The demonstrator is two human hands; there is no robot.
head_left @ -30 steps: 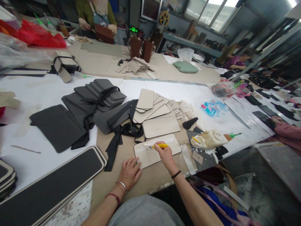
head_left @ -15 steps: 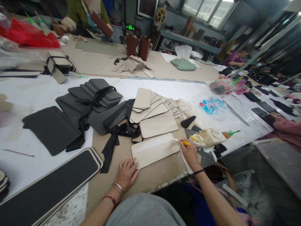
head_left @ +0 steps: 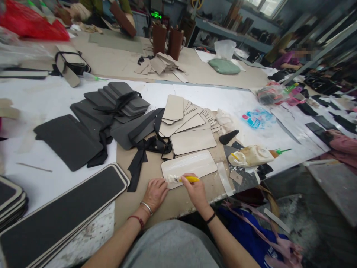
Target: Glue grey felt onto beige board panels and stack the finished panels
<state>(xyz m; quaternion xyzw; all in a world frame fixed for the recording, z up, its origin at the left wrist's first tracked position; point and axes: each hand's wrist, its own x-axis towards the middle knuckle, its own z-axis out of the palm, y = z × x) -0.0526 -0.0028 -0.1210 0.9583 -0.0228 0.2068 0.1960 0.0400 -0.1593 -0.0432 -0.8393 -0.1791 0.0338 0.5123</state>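
A cream panel [head_left: 192,163] with rounded corners and a dark edge lies flat in front of me, a wet white film on its face. My right hand [head_left: 195,191] is closed around a yellow-handled brush [head_left: 191,179], whose white-coated bristles touch the panel's near left part. At the panel's left near corner rests my left hand [head_left: 155,194], laid flat with fingers stretched out. Just beyond lies another cream panel [head_left: 193,141], beside a fanned stack of cream panels [head_left: 181,124]. A white-caked container [head_left: 252,156] with another yellow handle lies to the right.
Dark grey panels [head_left: 68,141] with black straps [head_left: 138,163] spread at left. Long black boards with cream edges [head_left: 64,208] are stacked near left. A black cone-shaped object [head_left: 228,137] sits right of the panels. A co-worker [head_left: 103,11] is across the table; a pink sleeve [head_left: 344,149] shows at right.
My right hand has drawn the brush from the panel's far right end to its near left part, close to my left hand. The left hand stays at the corner. The view has shifted slightly.
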